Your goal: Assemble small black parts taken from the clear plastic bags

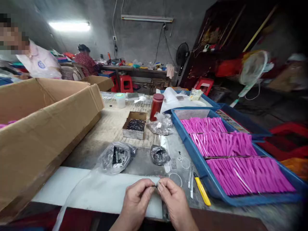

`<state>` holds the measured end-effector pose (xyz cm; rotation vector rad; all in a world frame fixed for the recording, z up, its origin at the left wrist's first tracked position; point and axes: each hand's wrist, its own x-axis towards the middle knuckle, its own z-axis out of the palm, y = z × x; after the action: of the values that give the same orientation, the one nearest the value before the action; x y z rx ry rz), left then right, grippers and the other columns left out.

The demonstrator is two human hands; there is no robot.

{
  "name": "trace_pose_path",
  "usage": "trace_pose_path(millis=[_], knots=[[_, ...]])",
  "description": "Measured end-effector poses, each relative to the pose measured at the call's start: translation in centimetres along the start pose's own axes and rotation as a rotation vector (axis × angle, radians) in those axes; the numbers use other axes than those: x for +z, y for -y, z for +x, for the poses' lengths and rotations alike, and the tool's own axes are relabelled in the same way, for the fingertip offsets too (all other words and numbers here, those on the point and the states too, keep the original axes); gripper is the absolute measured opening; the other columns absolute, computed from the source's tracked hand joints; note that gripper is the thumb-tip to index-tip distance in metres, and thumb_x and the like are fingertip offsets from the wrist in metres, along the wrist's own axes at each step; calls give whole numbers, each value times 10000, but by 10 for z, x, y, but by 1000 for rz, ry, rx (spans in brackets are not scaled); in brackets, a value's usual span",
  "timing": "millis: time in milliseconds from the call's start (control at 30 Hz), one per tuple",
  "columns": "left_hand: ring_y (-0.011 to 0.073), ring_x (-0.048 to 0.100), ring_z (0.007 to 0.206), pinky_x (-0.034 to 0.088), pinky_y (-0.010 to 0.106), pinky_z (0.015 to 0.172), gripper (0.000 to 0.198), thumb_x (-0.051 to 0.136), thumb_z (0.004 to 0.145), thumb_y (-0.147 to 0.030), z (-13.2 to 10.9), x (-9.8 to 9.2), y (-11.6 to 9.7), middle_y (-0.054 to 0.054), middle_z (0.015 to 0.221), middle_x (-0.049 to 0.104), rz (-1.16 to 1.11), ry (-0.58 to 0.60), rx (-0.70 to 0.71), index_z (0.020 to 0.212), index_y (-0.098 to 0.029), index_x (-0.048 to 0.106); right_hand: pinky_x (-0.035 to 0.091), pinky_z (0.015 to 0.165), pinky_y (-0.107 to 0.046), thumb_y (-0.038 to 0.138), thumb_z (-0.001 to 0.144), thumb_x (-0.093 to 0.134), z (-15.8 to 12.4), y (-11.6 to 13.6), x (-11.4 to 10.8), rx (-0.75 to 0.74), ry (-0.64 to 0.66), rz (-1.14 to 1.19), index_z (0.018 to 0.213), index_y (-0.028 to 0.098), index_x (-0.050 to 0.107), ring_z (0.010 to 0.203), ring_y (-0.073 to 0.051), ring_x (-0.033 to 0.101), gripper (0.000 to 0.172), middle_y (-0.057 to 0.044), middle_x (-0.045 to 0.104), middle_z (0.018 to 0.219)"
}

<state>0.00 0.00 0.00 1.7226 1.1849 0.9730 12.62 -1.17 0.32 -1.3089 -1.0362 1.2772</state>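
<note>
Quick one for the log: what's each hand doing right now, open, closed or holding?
Left hand: closed, thumb and forefinger pinching a small dark piece.
Right hand: closed, pinching at the same piece.

The worktable [108, 128] carries a blue tray [250, 200], a small carton [133, 133], a red canister [156, 107] — and a pale sheet [101, 189].

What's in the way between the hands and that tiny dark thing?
Nothing visible. The left hand and right hand already pinch the tiny dark piece in their fingertips. The little plastic bag lies beyond them, not between.
</note>
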Motion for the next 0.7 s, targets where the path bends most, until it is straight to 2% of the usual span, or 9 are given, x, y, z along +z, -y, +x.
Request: trace_pose_path(millis=[233, 467, 700], knots=[[110, 507, 526, 416, 175, 506, 140, 469, 760, -197, 3, -1, -4, -6, 570, 552, 3, -7, 36, 656, -157, 555, 323, 464, -200, 407, 701, 507, 2, -2, -1, -28, 30, -10, 555, 180, 442, 499, -100, 322, 277, 51, 342, 539], [123, 554, 568, 438, 194, 558, 128, 460, 767, -160, 3, -1, 0, 13, 611, 596, 121, -26, 168, 698, -168, 568, 341, 484, -200, 346, 735, 479, 0, -5, -5, -132, 24, -178, 577, 172, 479, 532, -113, 376, 234, 33, 402, 544], [118, 556, 554, 432, 185, 543, 128, 466, 765, -150, 2, 0, -1, 12, 586, 590, 151, -32, 177, 683, -159, 564, 331, 490, -205, 349, 756, 444, 0, -5, -6, -144, 43, -301, 580, 178, 451, 535, -116, 382, 245, 35, 396, 537]])
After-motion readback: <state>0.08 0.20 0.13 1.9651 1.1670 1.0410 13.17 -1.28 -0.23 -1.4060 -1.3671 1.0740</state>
